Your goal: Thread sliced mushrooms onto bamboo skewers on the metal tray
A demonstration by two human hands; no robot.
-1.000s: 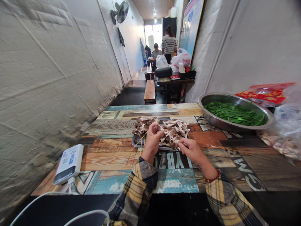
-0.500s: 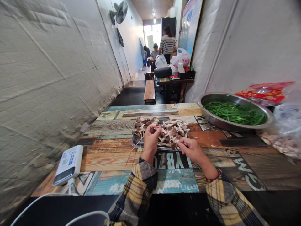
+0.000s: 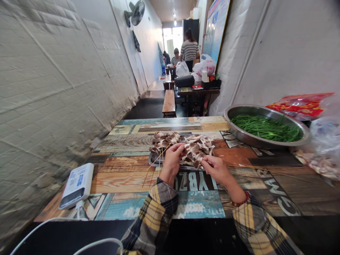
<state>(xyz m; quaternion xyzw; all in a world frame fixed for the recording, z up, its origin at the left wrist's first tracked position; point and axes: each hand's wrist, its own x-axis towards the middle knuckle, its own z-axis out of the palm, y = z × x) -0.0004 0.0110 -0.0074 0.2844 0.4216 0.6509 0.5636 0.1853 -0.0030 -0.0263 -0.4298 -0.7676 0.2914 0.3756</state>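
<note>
A metal tray [image 3: 152,160] on the patterned table holds a heap of sliced mushrooms [image 3: 198,145] on thin bamboo skewers [image 3: 155,163]. My left hand [image 3: 172,163] hovers at the tray's near edge, fingers closed on a mushroom piece and a skewer. My right hand [image 3: 215,168] is just right of it, fingers pinched together on a skewer end beside the heap. Both sleeves are yellow plaid; a beaded bracelet sits on my right wrist.
A steel basin of green chives [image 3: 265,126] stands at the right, with plastic bags [image 3: 318,148] beyond it. A white power bank [image 3: 77,185] with a cable lies at the left near the brick wall. People stand and sit far down the corridor by other tables [image 3: 198,91].
My left hand has dipped slightly lower over the tray's near edge while working the mushroom piece; my right hand has barely shifted.
</note>
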